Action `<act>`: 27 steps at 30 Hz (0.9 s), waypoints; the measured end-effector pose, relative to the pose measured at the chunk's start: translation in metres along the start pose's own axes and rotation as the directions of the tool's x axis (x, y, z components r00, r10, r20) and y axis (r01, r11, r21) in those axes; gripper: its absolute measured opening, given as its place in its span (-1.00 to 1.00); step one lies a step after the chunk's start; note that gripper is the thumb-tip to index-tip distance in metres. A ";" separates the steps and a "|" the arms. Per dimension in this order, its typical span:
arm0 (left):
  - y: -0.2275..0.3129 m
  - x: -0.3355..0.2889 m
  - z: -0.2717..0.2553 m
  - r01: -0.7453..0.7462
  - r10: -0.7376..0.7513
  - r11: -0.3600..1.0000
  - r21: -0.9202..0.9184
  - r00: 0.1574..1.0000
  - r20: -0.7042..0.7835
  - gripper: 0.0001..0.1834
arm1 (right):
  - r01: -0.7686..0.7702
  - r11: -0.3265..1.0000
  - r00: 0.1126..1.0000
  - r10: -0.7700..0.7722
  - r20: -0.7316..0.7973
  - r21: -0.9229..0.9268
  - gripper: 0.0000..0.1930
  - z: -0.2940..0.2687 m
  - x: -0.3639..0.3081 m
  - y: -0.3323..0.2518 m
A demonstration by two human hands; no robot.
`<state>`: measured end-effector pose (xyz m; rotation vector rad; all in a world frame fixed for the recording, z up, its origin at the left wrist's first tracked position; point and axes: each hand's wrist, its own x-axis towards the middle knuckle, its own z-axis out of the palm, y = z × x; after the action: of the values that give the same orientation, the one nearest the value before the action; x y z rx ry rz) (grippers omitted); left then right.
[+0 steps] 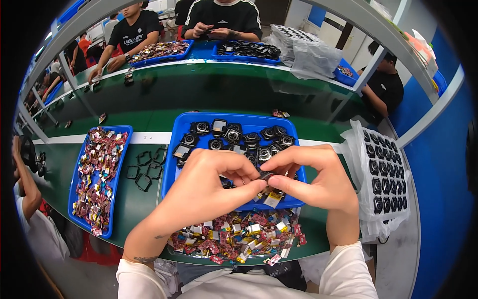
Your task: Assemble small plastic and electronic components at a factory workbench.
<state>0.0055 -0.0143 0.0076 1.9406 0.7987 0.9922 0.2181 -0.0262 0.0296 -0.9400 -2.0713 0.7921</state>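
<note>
Both hands meet above the near edge of the middle blue tray (185,121); left hand (209,182) and right hand (318,177) pinched together on one small dark part (265,175), thumb and forefinger tips of each touching it; part's shape mostly hidden by fingers, long axis cannot be told. Part sits level between the two hands, neither nearer; a pale tab (273,199) hangs just below the right hand, link to the part unclear.

Middle tray directly beyond and under the hands, filled with round black camera-like modules (230,134); loose heap of small red-and-silver pieces (239,236) along the near edge of the bench (134,199), between tray and body.

Toward the left edge: second blue tray (127,130) of the same coloured pieces; black square frames (144,169) on bare bench between the two trays.

Toward the right edge: white bagged tray of black modules (386,174), near the right hand.

Open room: strip with the frames at left; far side taken by other people's trays.
</note>
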 end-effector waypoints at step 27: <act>0.052 -0.071 -0.010 -0.506 0.677 0.612 0.608 0.732 -0.072 -0.66 | -0.049 0.988 0.986 0.025 -0.165 -0.144 -0.79 -0.008 0.005 0.013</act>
<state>-0.0293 -0.0916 0.0312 2.7183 0.6310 1.6296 0.2272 -0.0134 0.0261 -1.0898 -1.9945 0.5662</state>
